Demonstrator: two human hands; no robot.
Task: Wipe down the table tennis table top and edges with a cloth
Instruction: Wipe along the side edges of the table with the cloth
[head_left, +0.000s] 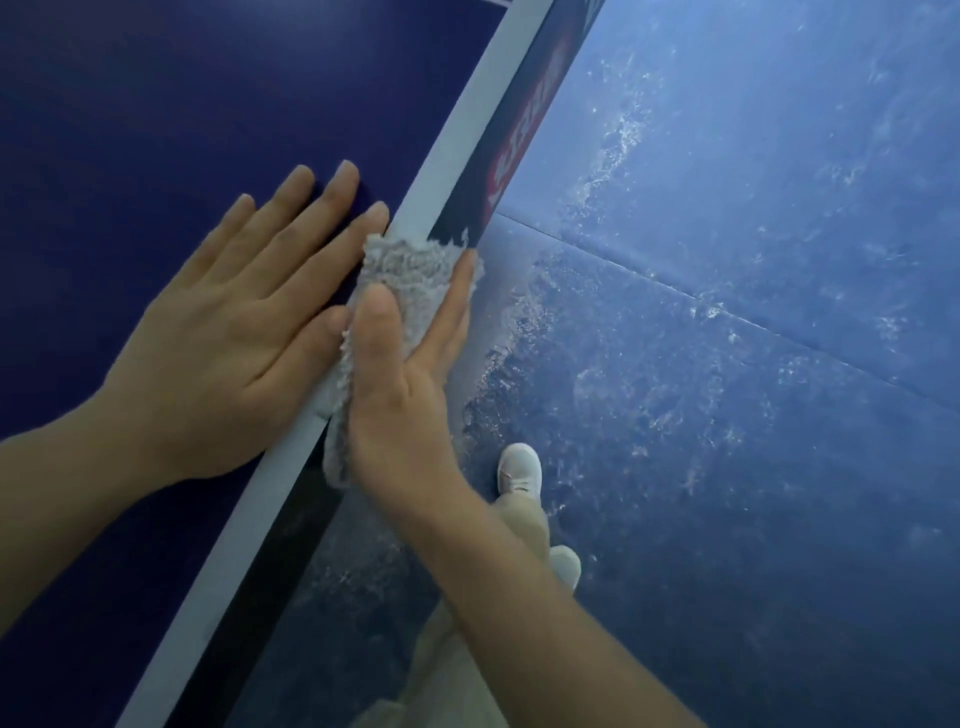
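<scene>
The dark blue worktop (156, 130) filled the left of the view, its matte surface bounded by a pale white border line (467, 150) that ran diagonally from lower left to upper right. The left hand (228, 338) lay flat on that surface just inside the line, fingers (291, 218) straight and spread, holding nothing. Beside it, at the table's edge, a grey fluffy cloth (410, 270) was draped over the border line and down onto the dark side panel (524, 135), which carried a red and white logo, too blurred to read. The cloth was folded into a narrow strip whose long axis followed the edge, pointing up and to the right. The right hand (400, 384) pressed it against the side, thumb on top and straight fingers (457, 296) laid along the outer face. Farther right, below the table, lay a blue floor (753, 260) with whitish mottled scuffs and a thin seam (675, 291) crossing it. A white shoe (519, 467) and beige trouser leg (524, 525) stood on it near the edge.
</scene>
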